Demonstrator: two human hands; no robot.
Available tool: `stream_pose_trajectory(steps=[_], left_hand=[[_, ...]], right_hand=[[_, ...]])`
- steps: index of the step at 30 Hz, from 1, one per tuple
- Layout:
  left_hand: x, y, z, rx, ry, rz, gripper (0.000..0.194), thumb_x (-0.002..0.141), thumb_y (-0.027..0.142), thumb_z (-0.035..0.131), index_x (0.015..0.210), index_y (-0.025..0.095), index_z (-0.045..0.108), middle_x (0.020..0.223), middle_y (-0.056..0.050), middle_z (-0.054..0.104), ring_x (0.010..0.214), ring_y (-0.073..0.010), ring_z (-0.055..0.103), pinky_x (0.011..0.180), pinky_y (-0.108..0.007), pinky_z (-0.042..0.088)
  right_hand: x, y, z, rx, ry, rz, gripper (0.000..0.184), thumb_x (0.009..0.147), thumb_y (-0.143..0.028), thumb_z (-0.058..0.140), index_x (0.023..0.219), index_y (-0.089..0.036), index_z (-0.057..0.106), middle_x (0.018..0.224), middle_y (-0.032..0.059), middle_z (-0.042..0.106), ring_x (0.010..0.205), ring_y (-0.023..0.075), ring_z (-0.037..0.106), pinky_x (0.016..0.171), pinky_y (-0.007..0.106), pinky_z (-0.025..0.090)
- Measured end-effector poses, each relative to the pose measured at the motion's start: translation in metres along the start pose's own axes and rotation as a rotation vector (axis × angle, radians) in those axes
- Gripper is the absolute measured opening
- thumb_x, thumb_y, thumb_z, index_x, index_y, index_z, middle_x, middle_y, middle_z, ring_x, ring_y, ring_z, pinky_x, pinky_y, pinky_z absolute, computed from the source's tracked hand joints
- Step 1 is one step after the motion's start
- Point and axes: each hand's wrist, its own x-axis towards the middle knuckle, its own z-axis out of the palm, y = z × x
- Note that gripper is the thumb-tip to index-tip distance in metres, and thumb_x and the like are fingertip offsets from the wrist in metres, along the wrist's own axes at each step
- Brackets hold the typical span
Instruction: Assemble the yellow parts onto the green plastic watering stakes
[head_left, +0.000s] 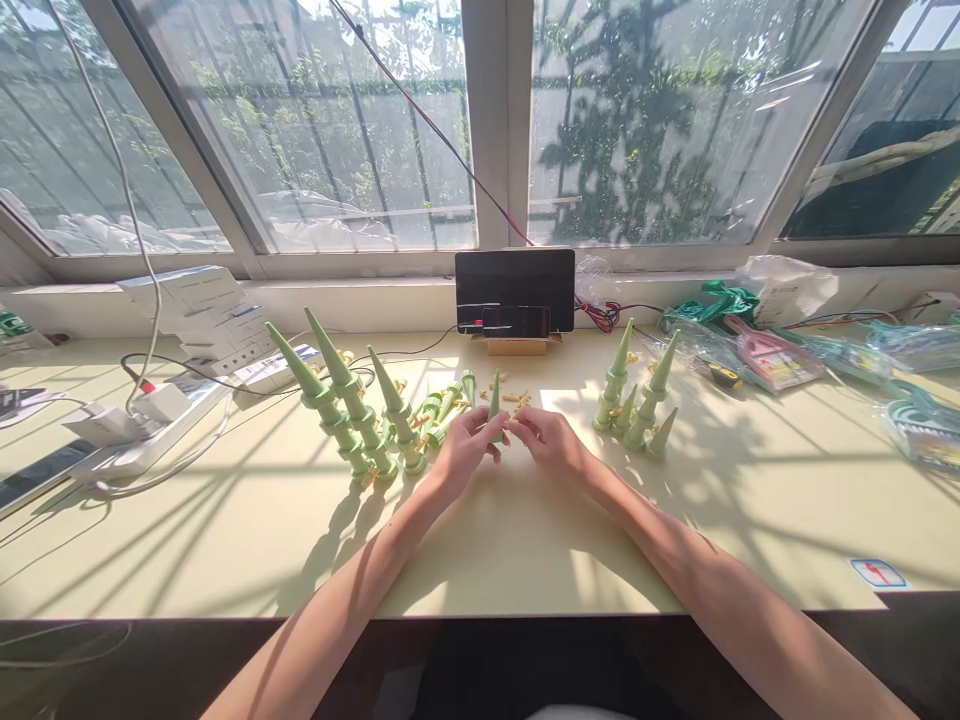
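Observation:
My left hand (469, 442) is closed around a green pointed bamboo-like piece (494, 396), its tip up. Close beside it, my right hand (551, 438) pinches at that piece's side; whatever lies between those fingertips is too small to make out. Left of my hands stand tall jointed green bamboo-like stalks (349, 385) with pointed tops. Loose green segments (446, 405) lie between them and my left hand. Small yellowish pieces (517, 398) are scattered just beyond my fingers. To the right, shorter green stalks (645, 405) stand in a group.
A dark tablet (514, 280) with a phone (517, 322) before it stands at the back. On the left are a power strip (142, 445), cables and white boxes (202, 315). Plastic bags (776, 350) and a yellow-black tool (724, 375) lie at the right back.

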Motion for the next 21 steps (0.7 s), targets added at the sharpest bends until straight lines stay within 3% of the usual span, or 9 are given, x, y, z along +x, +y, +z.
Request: stream_pose_trajectory(steps=[21], left_hand=[[0.001, -0.0014, -0.0064, 0.011, -0.021, -0.003, 0.032, 0.079, 0.047, 0.073, 0.078, 0.015, 0.07, 0.074, -0.006, 0.066, 0.07, -0.016, 0.061, 0.05, -0.023, 0.037]], right_hand=[[0.0008, 0.0088, 0.0049, 0.025, 0.017, -0.081, 0.034, 0.098, -0.04, 0.046, 0.072, -0.019, 0.049, 0.064, -0.003, 0.043, 0.06, 0.0118, 0.037, 0.058, 0.025, 0.031]])
